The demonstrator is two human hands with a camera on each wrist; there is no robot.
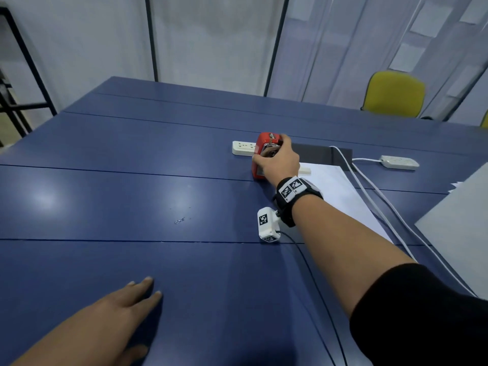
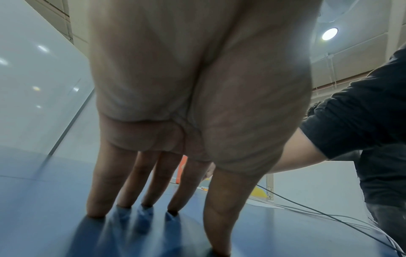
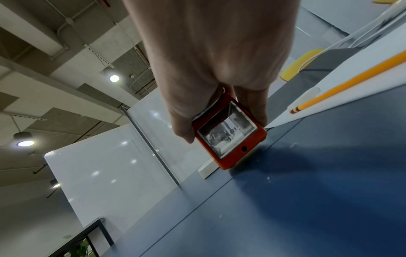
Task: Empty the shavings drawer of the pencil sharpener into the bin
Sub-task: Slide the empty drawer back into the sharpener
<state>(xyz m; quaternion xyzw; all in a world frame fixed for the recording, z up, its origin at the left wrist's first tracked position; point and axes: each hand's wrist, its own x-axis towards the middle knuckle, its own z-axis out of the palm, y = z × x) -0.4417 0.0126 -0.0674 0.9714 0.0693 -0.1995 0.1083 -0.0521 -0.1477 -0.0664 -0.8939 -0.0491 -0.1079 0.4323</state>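
Note:
A red pencil sharpener (image 1: 262, 146) stands on the blue table (image 1: 158, 180), far from me at centre right. My right hand (image 1: 276, 161) grips it from above and behind, thumb on one side, fingers on the other. In the right wrist view the sharpener (image 3: 232, 153) shows its clear shavings drawer (image 3: 227, 133) closed in the red body, with my right hand (image 3: 219, 111) round the upper part. My left hand (image 1: 116, 310) lies flat on the table near me, fingers straight. The left hand (image 2: 153, 200) touches the table with its fingertips. No bin is in view.
A white power strip (image 1: 244, 147) lies just behind the sharpener, another (image 1: 400, 162) at the right with white cables (image 1: 375, 199). White paper (image 1: 340, 196) and a yellow pencil (image 3: 347, 83) lie right of the sharpener. A yellow chair (image 1: 394, 93) stands beyond the table.

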